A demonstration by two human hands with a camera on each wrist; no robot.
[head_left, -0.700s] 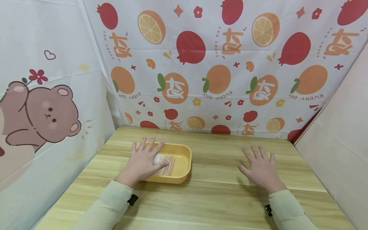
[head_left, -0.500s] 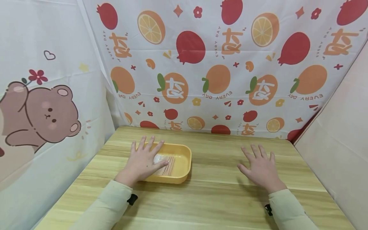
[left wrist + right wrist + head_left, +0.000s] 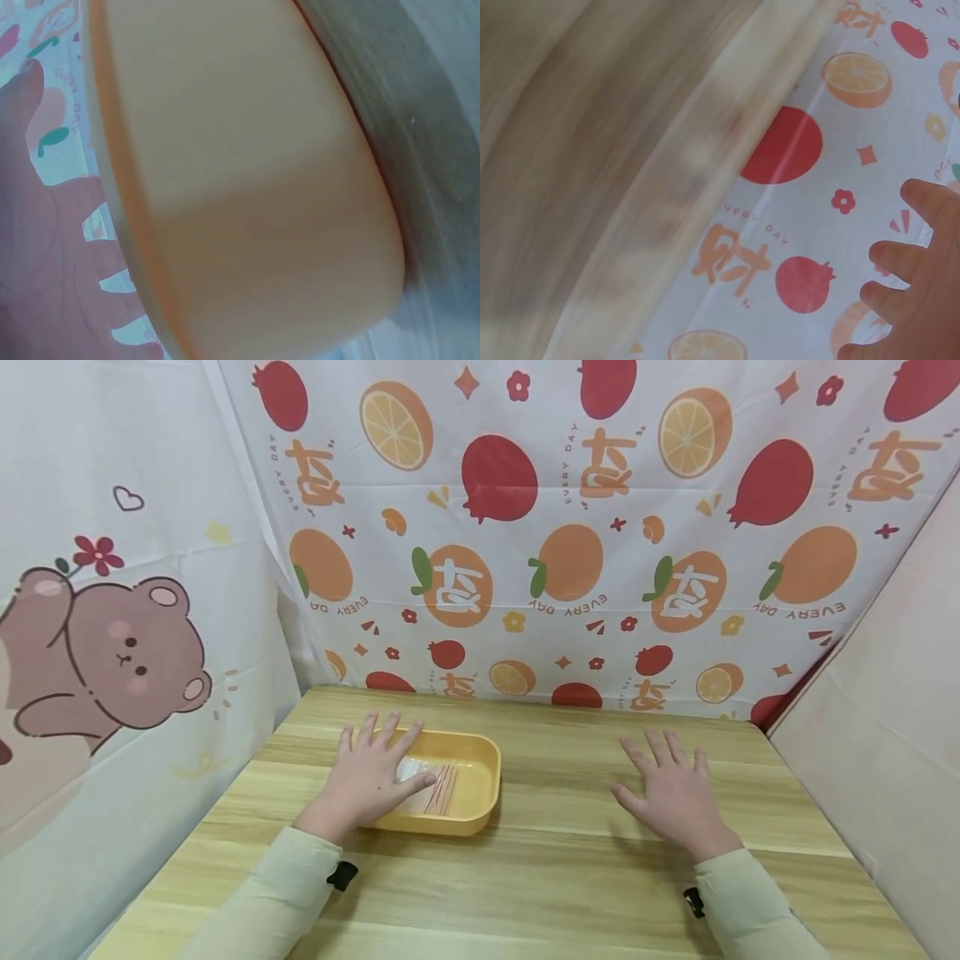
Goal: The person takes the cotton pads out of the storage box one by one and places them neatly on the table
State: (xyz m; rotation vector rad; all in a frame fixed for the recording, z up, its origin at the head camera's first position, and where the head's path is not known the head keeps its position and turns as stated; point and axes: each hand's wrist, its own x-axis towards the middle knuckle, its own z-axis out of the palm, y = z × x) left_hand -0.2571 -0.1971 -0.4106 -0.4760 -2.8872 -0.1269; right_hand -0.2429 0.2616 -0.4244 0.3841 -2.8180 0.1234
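Note:
A shallow yellow tray (image 3: pixel 472 802) with rounded corners sits left of centre on the wooden table. Inside it lie several thin pinkish sticks (image 3: pixel 444 792) beside a clear plastic bag (image 3: pixel 408 770); what the bag contains is too hazy to tell. My left hand (image 3: pixel 367 777) hovers over the tray's left part with fingers spread, hiding some of what lies there. The left wrist view shows the tray's outer wall (image 3: pixel 262 180) up close. Fingers apart and holding nothing, my right hand (image 3: pixel 678 797) is above the table on the right.
The wooden table (image 3: pixel 555 885) reaches back to a white cloth (image 3: pixel 570 635) printed with fruit. On the left hangs a cloth with a bear (image 3: pixel 142 652); a plain pale panel (image 3: pixel 892 693) stands at the right.
Both hands have shifted very slightly left, still spread. The whole head view has moved a touch. The tray and its contents stay in place.

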